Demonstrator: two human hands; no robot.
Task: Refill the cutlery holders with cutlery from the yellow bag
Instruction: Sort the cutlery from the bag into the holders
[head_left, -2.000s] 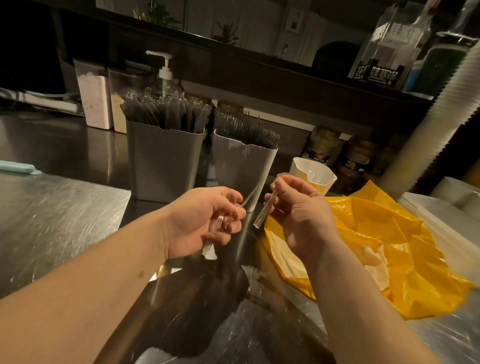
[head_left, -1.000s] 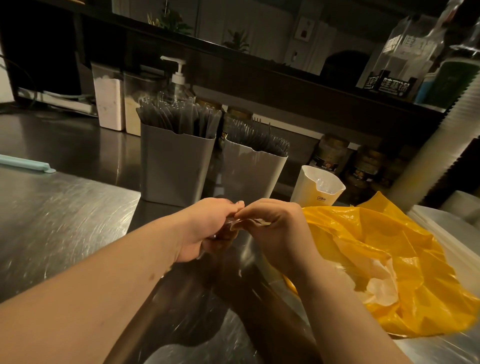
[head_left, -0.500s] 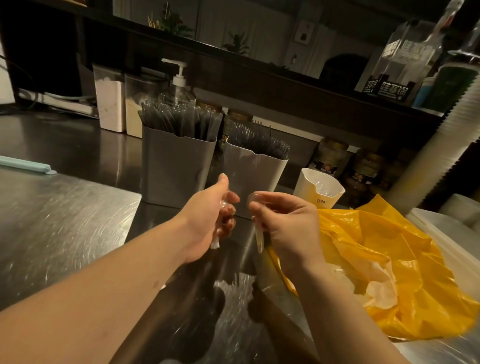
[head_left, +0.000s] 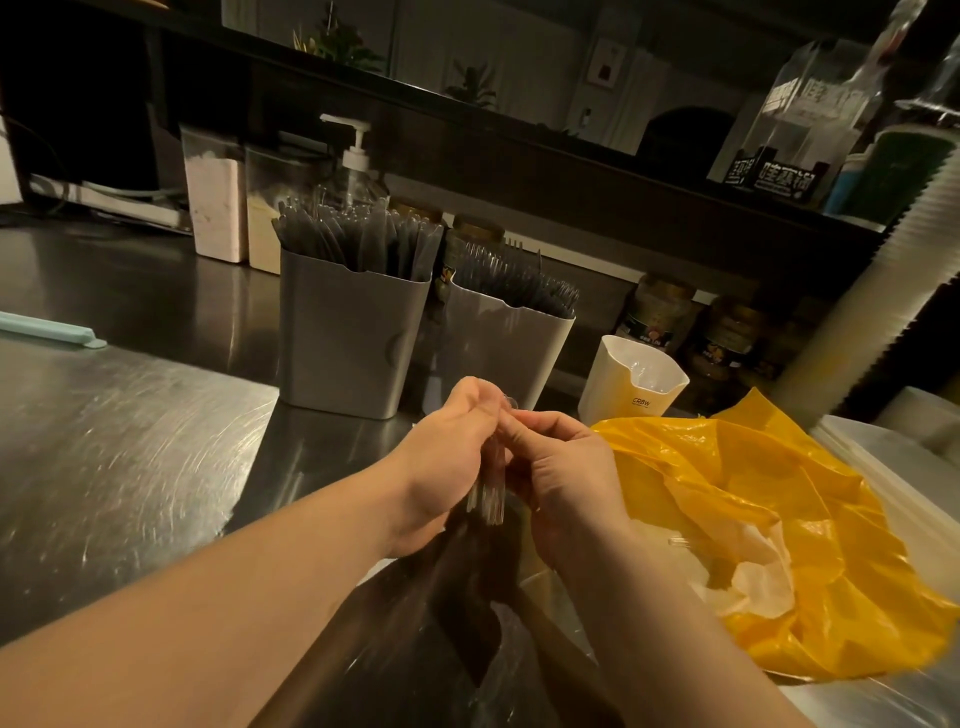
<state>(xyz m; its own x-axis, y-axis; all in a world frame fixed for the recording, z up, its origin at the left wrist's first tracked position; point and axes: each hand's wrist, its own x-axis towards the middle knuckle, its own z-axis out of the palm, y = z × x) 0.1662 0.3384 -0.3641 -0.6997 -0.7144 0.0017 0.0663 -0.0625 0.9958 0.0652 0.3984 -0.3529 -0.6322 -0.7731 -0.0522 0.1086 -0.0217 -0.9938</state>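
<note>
Hands: left hand and right hand meet at frame centre, the fingers of both pinching one small bunch of clear plastic cutlery; its ends hang below the palms.
Bag: yellow bag lies crumpled on the desk, lower right, beside the right hand.
Holders: knife holder and fork holder stand side by side above the hands, both packed.
Cup: measuring cup sits between the fork holder and the bag.
</note>
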